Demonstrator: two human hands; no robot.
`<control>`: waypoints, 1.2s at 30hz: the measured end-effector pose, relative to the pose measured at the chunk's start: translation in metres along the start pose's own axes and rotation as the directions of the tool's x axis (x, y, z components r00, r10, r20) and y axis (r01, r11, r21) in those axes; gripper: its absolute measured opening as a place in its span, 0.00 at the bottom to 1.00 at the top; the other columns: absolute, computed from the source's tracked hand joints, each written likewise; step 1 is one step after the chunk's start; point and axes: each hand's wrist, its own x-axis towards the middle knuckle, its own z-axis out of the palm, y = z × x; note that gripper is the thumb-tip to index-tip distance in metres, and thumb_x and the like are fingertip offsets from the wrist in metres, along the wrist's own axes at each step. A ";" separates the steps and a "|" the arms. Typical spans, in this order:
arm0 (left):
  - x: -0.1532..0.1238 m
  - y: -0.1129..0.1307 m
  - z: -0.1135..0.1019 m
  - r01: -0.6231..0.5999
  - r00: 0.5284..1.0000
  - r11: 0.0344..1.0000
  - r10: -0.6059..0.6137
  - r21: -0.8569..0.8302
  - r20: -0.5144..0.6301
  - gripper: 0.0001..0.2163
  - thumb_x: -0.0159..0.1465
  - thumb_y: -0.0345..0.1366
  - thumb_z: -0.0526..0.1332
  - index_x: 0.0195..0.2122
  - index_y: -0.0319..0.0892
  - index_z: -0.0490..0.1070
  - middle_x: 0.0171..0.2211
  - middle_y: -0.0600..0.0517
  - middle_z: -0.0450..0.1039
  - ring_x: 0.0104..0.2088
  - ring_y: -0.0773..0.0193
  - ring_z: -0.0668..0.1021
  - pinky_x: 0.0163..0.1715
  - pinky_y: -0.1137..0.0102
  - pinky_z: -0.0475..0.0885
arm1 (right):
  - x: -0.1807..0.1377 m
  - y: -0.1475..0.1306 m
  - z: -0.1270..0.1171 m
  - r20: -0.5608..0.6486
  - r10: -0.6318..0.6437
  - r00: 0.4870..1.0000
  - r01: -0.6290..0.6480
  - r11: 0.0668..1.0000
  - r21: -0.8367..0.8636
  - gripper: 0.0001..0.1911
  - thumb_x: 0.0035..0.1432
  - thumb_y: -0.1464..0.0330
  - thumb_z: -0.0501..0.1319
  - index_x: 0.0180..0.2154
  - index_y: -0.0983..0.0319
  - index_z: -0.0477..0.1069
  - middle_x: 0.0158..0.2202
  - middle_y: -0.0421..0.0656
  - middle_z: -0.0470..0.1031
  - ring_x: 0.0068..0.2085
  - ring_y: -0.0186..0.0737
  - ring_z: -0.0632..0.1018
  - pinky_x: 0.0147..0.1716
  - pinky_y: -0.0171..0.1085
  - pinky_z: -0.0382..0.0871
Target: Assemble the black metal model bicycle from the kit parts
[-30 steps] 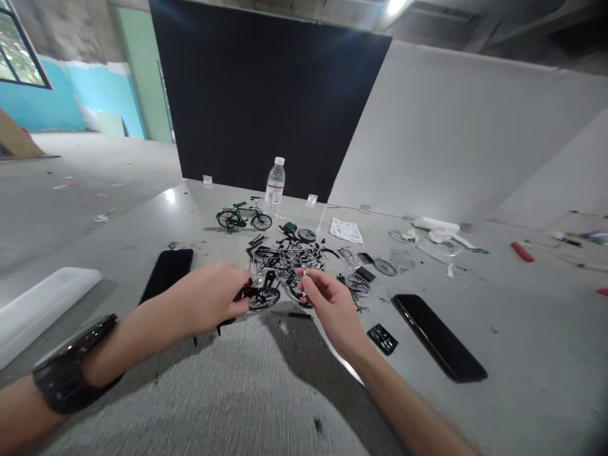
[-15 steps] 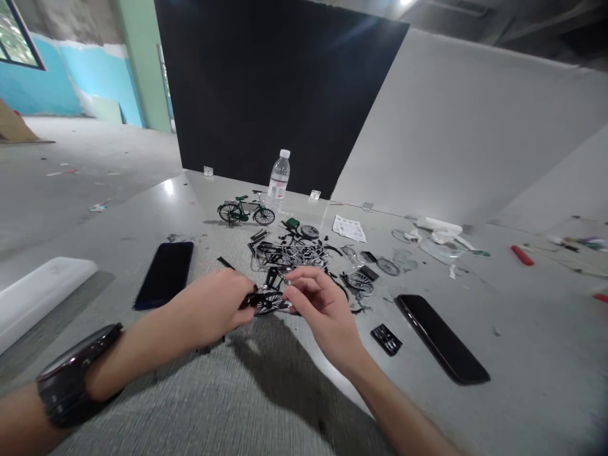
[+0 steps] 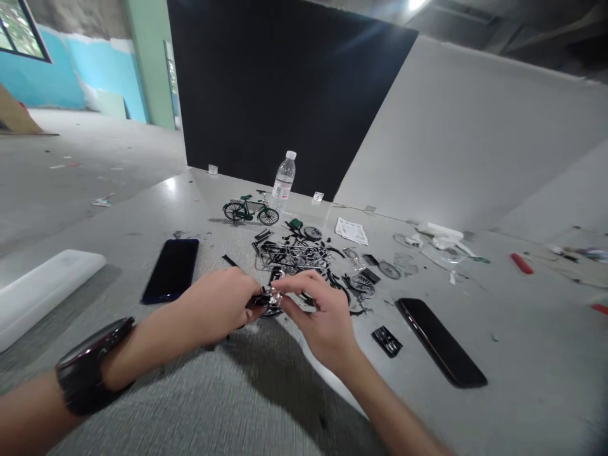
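Closing the gap seen a second ago, the right hand (image 3: 323,310) has come in to the left, and its thumb and forefinger now pinch a small silver bicycle part (image 3: 276,295) against what the left holds. Nearest, a black wristwatch (image 3: 92,367) sits on the left wrist. The left hand (image 3: 223,301) is clamped on a dark model bicycle piece, mostly hidden by the fingers; a black spoked wheel (image 3: 272,312) shows just below, though whether it is joined cannot be told. One smartphone (image 3: 441,342) lies to the right, another (image 3: 171,271) to the left. Just beyond the hands spreads a heap of model bicycle parts (image 3: 297,256). Farther back, a green model bicycle (image 3: 251,211) stands upright near a water bottle (image 3: 285,180), before a black panel (image 3: 285,88).
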 end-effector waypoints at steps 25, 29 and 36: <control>-0.012 -0.015 -0.015 0.004 1.000 0.992 -0.006 -0.130 -0.013 0.10 0.65 0.43 0.62 0.36 0.47 0.82 0.33 0.49 0.81 0.37 0.54 0.81 0.31 0.68 0.65 | -0.004 0.012 0.027 -0.038 0.052 0.998 -0.051 0.998 0.024 0.12 0.66 0.74 0.58 0.44 0.55 0.77 0.42 0.41 0.82 0.43 0.39 0.82 0.44 0.40 0.76; -0.011 -0.014 -0.010 0.001 1.000 0.989 0.001 -0.150 0.014 0.10 0.67 0.39 0.60 0.34 0.46 0.82 0.30 0.49 0.81 0.33 0.55 0.80 0.30 0.67 0.62 | -0.005 0.010 0.028 -0.053 0.088 0.995 -0.085 0.995 0.056 0.10 0.66 0.73 0.60 0.45 0.55 0.76 0.43 0.43 0.82 0.44 0.40 0.83 0.45 0.42 0.77; -0.009 -0.009 -0.004 0.019 0.999 0.994 -0.014 -0.106 0.050 0.12 0.67 0.39 0.59 0.31 0.43 0.80 0.30 0.46 0.81 0.34 0.54 0.80 0.29 0.67 0.61 | -0.006 0.006 0.029 -0.012 0.047 0.999 -0.046 0.998 0.035 0.12 0.66 0.73 0.58 0.46 0.54 0.76 0.44 0.42 0.81 0.45 0.40 0.82 0.45 0.42 0.77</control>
